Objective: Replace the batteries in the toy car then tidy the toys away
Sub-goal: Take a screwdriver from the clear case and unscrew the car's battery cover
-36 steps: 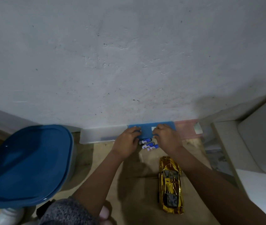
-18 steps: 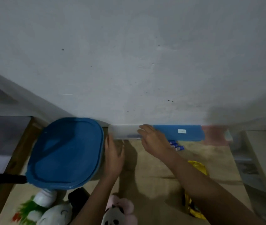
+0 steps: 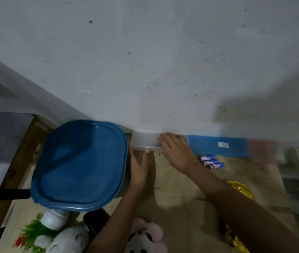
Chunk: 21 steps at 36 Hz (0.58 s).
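Observation:
My right hand lies flat, fingers spread, on the right end of a clear plastic box that stands against the wall. My left hand rests open on the table between that box and the blue-lidded bin, its thumb touching the clear box's front. Three blue batteries lie on the table just right of my right wrist. The gold toy car shows only in part behind my right forearm. Soft toys sit at the bottom edge.
A blue box and a pink box stand in a row along the wall. A white bottle and green plant toy lie below the bin. A black handle juts in from the left.
The view has swung left. Both hands left the batteries and blue box and moved left to the clear box, the left hand now beside the bin.

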### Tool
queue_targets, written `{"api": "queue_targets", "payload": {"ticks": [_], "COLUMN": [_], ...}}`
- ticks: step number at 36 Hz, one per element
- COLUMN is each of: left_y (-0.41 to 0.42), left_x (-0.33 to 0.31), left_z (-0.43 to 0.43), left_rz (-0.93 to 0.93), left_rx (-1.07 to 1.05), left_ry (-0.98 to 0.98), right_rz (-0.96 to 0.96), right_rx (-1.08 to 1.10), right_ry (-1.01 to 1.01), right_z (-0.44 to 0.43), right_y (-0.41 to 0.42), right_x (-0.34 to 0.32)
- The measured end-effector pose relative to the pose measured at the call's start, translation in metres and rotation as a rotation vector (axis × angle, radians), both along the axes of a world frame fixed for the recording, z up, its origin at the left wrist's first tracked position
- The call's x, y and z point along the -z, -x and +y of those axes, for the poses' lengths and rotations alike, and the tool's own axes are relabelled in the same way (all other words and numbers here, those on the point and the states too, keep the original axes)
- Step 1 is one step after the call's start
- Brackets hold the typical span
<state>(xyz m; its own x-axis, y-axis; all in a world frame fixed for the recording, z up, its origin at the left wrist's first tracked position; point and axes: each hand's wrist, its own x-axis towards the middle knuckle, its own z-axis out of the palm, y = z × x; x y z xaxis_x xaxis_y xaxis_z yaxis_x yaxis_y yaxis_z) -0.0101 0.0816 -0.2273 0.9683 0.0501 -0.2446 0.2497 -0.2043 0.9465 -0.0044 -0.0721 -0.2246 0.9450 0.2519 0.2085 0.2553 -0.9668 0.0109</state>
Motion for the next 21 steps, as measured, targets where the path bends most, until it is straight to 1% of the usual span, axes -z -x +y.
{"api": "queue_targets", "payload": {"ticks": [3,10,15,21], "left_y": [-0.0025,-0.0072,-0.0093,-0.0075], "left_x": [0.0027,0.0071,0.0034,0.0001], "left_z": [-0.0017,0.0021,0.0027,0.0004], "left_rz": [0.021,0.068,0.128,0.124], "left_rx": [-0.029,-0.018,-0.076,-0.089], "left_ry": [0.008,-0.022,0.071,0.09], "right_rz": [-0.033,-0.068,-0.087,-0.138], "right_rx": [-0.026,-0.027,-0.028,-0.004], "right_ry": [-0.002,-0.028,-0.041,-0.076], "right_z": [-0.0027,-0.0007,0.0023,0.006], "right_y": [-0.0012,-0.0022,-0.0032,0.0015], "right_x": [0.0017,-0.0015,-0.0008,0.0038]}}
